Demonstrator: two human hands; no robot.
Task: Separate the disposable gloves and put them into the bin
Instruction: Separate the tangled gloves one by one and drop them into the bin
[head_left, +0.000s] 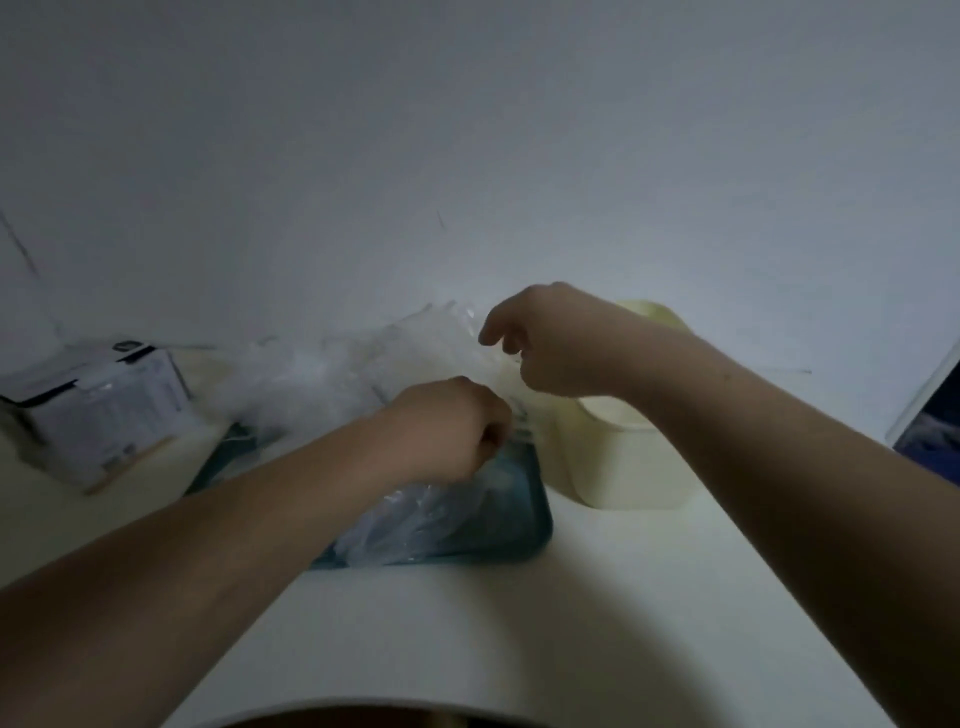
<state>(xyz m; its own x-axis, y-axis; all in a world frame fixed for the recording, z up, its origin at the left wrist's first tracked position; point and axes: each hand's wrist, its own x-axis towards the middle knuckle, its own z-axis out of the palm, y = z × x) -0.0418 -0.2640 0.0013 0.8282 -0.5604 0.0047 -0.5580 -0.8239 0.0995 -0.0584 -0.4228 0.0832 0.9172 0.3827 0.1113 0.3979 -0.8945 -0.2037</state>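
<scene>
A heap of thin clear disposable gloves lies on a teal tray in the middle of the white table. My left hand hovers over the tray with its fingers curled, pinching the clear plastic at its fingertips. My right hand is raised a little above and to the right, fingers bent, pinching the same bunch of film. More crumpled gloves lie under my left wrist. A cream bin with its lid up stands right of the tray, partly behind my right forearm.
A white and black box lies tilted at the left of the table. A dark blue panel leans at the right edge. The plain wall rises close behind the table. The table's front edge curves just below my arms.
</scene>
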